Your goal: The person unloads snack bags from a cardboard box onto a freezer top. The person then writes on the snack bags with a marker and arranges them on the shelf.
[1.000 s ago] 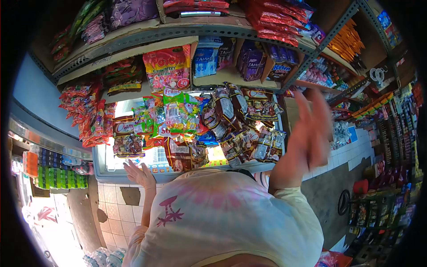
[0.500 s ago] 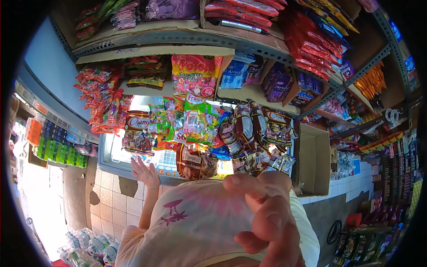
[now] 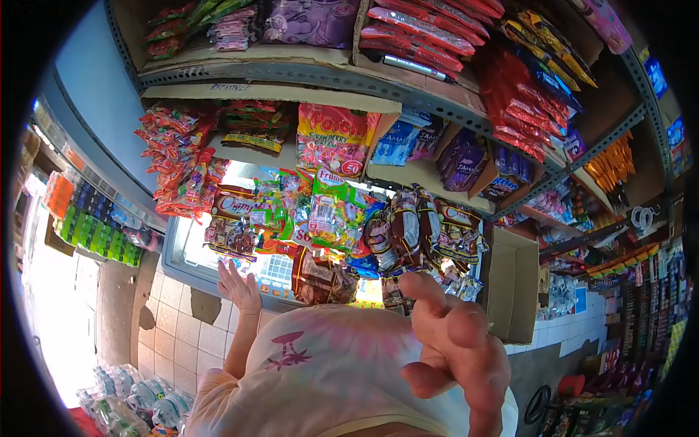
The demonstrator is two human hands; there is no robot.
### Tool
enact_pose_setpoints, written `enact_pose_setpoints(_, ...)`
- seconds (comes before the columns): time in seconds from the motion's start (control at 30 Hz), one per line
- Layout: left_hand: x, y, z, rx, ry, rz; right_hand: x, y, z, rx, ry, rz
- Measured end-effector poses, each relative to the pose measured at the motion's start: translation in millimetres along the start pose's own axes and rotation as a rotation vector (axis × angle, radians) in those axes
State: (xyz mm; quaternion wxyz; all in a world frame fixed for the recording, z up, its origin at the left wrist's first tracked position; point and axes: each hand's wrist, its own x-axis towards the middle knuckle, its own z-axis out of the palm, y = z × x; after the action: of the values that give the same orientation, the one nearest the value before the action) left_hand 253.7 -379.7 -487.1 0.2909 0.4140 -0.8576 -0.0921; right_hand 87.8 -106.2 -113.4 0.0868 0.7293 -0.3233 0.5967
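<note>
Left hand: open, empty, at near edge of grey-rimmed, glass-topped chest; light pressure best. Right hand: half-curled, empty; best clear of brown plastic candy bags.

We have open air above the piled bags; behind them, the pink bag blocks part of the way in beneath the shelf beam; red packets crowd the left; on the right, the carton offers us an opening between its walls; our raised right hand covers some front bags.
</note>
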Motion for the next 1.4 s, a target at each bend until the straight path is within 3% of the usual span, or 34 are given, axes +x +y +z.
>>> enact_pose_setpoints(0.47,0,1,-3,-0.036,0.017,0.006,11,-58,12,0.395,0.243,0.861)
enact_pose_setpoints(0.5,0,1,-4,-0.039,0.015,0.004,17,-41,12,0.395,0.246,0.859)
enact_pose_setpoints(0.57,2,1,-5,-0.041,0.011,0.007,48,11,14,0.098,0.106,-0.212)
enact_pose_setpoints(0.6,1,1,-5,-0.034,0.005,0.000,47,3,14,0.094,0.110,-0.210)
enact_pose_setpoints(0.67,0,1,-3,-0.028,-0.002,-0.005,48,-18,15,0.155,0.019,0.079)
enact_pose_setpoints(0.8,-1,0,-1,-0.021,0.002,-0.001,45,7,9,0.140,-0.031,-0.116)
enact_pose_setpoints(1.0,-1,3,-4,-0.020,-0.002,-0.006,39,43,2,0.156,0.320,0.195)
enact_pose_setpoints(1.07,0,3,-4,-0.025,-0.002,-0.008,31,80,-9,0.631,0.572,0.210)
enact_pose_setpoints(1.1,1,3,-5,-0.028,0.004,-0.011,27,89,-12,0.633,0.565,0.207)
enact_pose_setpoints(1.17,1,4,-7,-0.030,0.009,0.000,20,102,-16,0.993,0.948,0.394)
enact_pose_setpoints(1.4,2,4,-5,-0.028,0.010,-0.013,17,97,-17,1.252,0.906,0.290)
